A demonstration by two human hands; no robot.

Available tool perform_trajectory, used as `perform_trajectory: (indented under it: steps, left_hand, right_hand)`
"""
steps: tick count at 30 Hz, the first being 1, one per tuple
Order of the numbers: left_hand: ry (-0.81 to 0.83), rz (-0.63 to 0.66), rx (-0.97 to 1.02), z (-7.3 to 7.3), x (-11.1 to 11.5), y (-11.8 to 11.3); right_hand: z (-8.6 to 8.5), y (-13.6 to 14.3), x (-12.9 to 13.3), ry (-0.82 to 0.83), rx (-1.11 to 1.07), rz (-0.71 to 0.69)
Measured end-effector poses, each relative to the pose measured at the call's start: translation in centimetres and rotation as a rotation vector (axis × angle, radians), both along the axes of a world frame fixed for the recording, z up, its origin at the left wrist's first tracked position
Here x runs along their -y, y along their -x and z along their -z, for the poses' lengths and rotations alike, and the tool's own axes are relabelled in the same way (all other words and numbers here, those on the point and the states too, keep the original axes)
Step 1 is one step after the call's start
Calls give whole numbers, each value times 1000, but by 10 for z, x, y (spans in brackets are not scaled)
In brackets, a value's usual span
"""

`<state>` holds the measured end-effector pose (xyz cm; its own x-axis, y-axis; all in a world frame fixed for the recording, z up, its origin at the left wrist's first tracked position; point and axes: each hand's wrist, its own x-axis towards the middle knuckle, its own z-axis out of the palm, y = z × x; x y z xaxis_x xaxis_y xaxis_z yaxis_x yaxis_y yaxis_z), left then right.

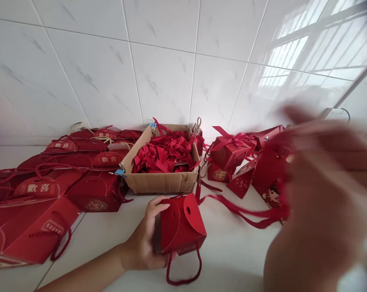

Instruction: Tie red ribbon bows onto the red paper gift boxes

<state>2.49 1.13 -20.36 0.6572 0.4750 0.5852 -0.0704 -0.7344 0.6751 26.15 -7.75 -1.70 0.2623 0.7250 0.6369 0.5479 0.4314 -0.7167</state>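
Observation:
A small red gift box [183,225] with a folded flap top, a round hole and a dark red cord handle is held by my left hand [145,237]. Its fingers and thumb wrap the box's left side. On the right, my right hand [329,174] is raised close to the camera and smeared by motion. A red ribbon [247,213] runs across to it and blurs along with its fingers; the exact grip is unclear. Behind the gift box stands an open cardboard box [162,183] heaped with red ribbon bows [168,152].
Many closed red gift boxes [92,190] with cord handles stand in rows on the left. At the right are ribbon-tied red boxes [228,152] and a red card tag [242,182]. A white tiled wall [162,81] rises behind the white table [232,251].

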Motion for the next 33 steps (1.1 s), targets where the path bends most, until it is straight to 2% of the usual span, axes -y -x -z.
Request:
perform_trajectory:
  steps: [3,5,7,9,12,16,19,24,27,30,33]
  left_hand:
    - [2,23,18,1,-1,0]
    - [-11,3,-2,0,-1,0]
    - [-35,-36,-36,-2,-1,1]
    - [-55,-69,-64,-3,-2,3]
    - [-62,-80,-92,-5,-3,6]
    - [-79,-50,-84,-8,-3,8]
    - [-124,-25,-85,-10,-2,9]
    - [-165,-4,-100,-11,-2,9]
    - [-115,-45,-83,-16,0,7]
    - [-40,-157,-93,-30,5,2]
    - [5,-285,-134,-50,9,-7]
  right_hand:
    - [-1,0,-17,-89,-149,-108]
    - [1,-12,-26,-103,-279,-91]
    - [4,-29,-29,-63,-320,-49]
    - [6,-43,-27,39,-218,-55]
    - [8,-50,-24,319,21,-236]
    - [12,-30,-33,674,349,-585]
    - [18,-10,-45,796,547,-691]
    - [25,4,-57,882,682,-670]
    - [27,4,-60,887,682,-628]
    - [29,6,-62,878,686,-620]
    - [32,9,-65,860,706,-614]
